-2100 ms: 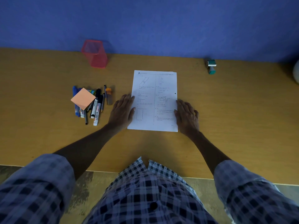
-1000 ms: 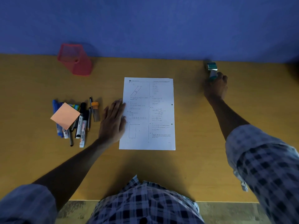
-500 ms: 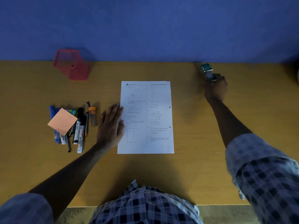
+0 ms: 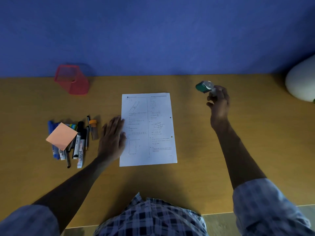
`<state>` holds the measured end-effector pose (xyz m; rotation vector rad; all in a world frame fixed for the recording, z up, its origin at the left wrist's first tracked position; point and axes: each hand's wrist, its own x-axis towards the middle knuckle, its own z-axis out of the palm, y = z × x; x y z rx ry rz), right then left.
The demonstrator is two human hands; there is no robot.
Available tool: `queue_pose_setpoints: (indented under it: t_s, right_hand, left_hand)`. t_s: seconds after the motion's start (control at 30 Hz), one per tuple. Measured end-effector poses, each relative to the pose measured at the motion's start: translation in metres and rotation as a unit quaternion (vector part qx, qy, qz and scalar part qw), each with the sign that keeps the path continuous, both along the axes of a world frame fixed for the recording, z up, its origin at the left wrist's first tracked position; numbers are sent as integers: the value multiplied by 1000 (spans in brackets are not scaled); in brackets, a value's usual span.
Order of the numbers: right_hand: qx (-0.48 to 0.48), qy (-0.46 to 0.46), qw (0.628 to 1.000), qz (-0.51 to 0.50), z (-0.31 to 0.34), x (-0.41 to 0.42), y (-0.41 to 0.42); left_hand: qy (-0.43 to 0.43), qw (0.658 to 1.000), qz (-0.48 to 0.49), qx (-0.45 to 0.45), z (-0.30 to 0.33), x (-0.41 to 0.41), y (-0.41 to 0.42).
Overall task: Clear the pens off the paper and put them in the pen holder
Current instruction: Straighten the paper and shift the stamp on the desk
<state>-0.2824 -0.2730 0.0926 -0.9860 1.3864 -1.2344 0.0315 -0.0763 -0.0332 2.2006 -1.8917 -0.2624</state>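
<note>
Nearest the camera is a checked shirt point(image 4: 151, 217), with a rolled sleeve point(image 4: 271, 208) on the right arm. Both forearms reach out over the counter point(image 4: 196, 176).

The left hand point(image 4: 111, 139) lies flat, palm down, its fingers point(image 4: 115, 123) spread and straight — gripping nothing. The fingertips and thumb side rest on the left edge of the paper point(image 4: 148, 129), a printed sheet lying flat and bare of pens. Just beyond the little-finger side of that hand lies the heap of pens point(image 4: 78, 142) and markers, off the paper, directly on the counter. An orange note point(image 4: 61, 136) sits on top of the heap's far-left part.

The right hand point(image 4: 219, 106) is lifted, well to the right of the paper. Its fingers point(image 4: 212, 97) are curled closed around a small green block point(image 4: 203, 86) with a grey top, which sticks out past the fingertips toward the wall; what it is cannot be told.

Farther back, left of the paper and beyond the pens, the red mesh holder point(image 4: 72, 80) stands upright near the blue wall point(image 4: 153, 34) — well apart from both hands. At the right edge sits a pale rounded object point(image 4: 301, 82).
</note>
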Motion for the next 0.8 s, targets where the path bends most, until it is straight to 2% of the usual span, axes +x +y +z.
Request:
queue_pose_setpoints:
  t_s: [0.17,0.43,0.6,0.8]
  right_hand:
    - [64,-214,973,55,25,3,25]
    - [79,-373,916,122,61,16,64]
    - [82,-433,881,170,72,23,85]
    - [70,-449,872,182,73,18,103]
  left_hand:
    - [1,1000,0,3,-1,2,0]
    - [5,1000,-1,1,-2,1,1]
    - [15,1000,2,-1,-2,1,0]
    - [14,1000,2,-1,-4,4,0]
